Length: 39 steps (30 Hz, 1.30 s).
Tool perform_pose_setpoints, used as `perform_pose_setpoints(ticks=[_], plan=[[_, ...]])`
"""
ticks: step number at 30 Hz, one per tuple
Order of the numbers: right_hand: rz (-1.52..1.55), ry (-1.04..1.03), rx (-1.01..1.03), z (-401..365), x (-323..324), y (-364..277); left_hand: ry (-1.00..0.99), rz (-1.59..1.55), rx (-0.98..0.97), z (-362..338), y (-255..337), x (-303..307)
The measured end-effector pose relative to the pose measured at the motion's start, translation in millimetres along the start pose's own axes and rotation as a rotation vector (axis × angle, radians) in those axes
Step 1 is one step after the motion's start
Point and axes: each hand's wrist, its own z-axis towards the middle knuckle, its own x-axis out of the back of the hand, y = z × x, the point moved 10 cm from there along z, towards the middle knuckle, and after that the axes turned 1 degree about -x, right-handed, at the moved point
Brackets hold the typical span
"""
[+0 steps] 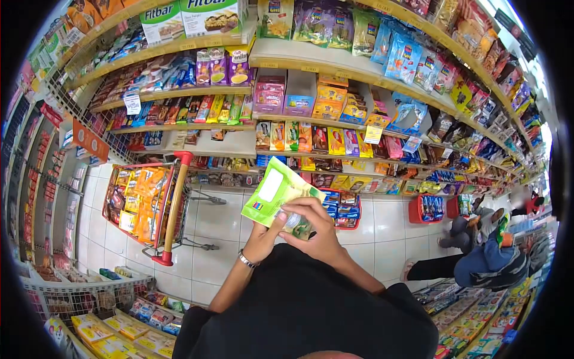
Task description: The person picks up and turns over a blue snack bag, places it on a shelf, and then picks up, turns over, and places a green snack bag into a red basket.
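Observation:
A green snack pouch (286,192) with a white panel is held tilted in front of my chest, between both hands. My left hand (263,240), with a metal bracelet at the wrist, grips its lower edge with the thumb on the front. My right hand (313,224) is closed on the pouch's lower right part, its fingers lying across the front. The two hands are close together and cover the bottom of the pouch.
A shopping cart (173,206) full of orange packets stands at the left. Stocked shelves (311,67) curve across the front. Red baskets (426,209) stand on the tiled floor. Other people (490,263) are low down at the right. A wire rack (89,288) is at lower left.

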Motion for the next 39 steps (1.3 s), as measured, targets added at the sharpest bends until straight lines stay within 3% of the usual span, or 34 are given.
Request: perform_pose_setpoints(ticks=[1, 14, 16, 25, 30, 39], plan=[[-0.009, 0.004, -0.014, 0.0, -0.5, 3.8, -0.005, -0.093, 0.088, -1.2, -11.1, 0.1], [-0.004, 0.103, -0.026, 9.4, 27.7, 23.5, 0.07, -0.117, 0.023, 21.8, -10.8, 0.7], [-0.074, 0.193, -0.011, 11.1, 47.3, 27.5, 0.074, -0.273, 0.048, 26.0, -3.6, -3.2], [-0.029, 0.216, -0.087, 11.3, 87.3, 81.3, 0.114, -0.182, 0.052, 56.9, -7.2, -21.9], [0.414, 0.148, -0.383, -3.1, 86.4, 130.5, 0.135, -0.166, 0.156, 74.3, -41.7, -33.9], [0.332, 0.099, -0.532, -2.4, 135.7, 213.8, 0.28, -0.327, 0.373, 114.8, -112.2, -77.0]])
